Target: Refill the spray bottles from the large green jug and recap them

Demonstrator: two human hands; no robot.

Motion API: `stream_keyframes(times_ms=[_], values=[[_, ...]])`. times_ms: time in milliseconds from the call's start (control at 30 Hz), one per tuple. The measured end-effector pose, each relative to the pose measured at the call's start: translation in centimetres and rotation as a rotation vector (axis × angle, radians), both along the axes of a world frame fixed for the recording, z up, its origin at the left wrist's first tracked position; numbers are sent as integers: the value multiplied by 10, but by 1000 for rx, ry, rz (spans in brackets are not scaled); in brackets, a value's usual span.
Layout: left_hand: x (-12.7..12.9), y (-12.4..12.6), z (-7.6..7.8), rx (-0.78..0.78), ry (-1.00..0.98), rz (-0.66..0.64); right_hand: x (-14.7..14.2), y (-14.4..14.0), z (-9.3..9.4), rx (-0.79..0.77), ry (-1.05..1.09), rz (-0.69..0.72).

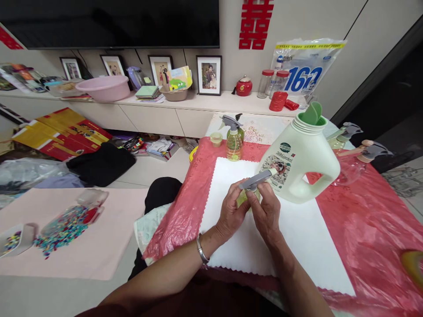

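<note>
Both of my hands are wrapped round a small spray bottle with a grey trigger head and a pale nozzle tip, held above a white scalloped mat. My left hand grips its left side near the neck. On the other side, my right hand has its thumb and fingers at the collar. Most of the yellowish bottle body is hidden by my fingers. Just beyond stands a large pale green detergent jug with a green funnel-like piece in its mouth.
Another spray bottle and a small cup stand at the table's back left. More spray bottles, one pink, stand right of the jug. Red plastic sheeting covers the table. Colourful beads lie spilled on a pink sheet at left.
</note>
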State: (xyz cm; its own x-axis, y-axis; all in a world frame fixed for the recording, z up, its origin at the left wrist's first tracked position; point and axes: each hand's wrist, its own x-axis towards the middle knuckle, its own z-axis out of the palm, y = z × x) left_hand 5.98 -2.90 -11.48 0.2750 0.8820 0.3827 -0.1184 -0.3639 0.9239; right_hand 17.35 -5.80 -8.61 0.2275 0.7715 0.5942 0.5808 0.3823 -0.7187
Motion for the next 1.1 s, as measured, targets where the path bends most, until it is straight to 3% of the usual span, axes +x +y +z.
stream_keyframes(times_ms=[233, 533, 900, 1100], values=[[0, 0, -1, -7, 3, 4, 0, 2, -12, -18, 46, -88], [0, 1, 3, -22, -11, -9, -2, -2, -5, -51, 114, 56], [-2, 1, 0, 12, 18, 11, 0, 0, -17, -65, 134, -28], [0, 1, 0, 5, 4, 6, -1, -1, -12, -84, 126, 41]])
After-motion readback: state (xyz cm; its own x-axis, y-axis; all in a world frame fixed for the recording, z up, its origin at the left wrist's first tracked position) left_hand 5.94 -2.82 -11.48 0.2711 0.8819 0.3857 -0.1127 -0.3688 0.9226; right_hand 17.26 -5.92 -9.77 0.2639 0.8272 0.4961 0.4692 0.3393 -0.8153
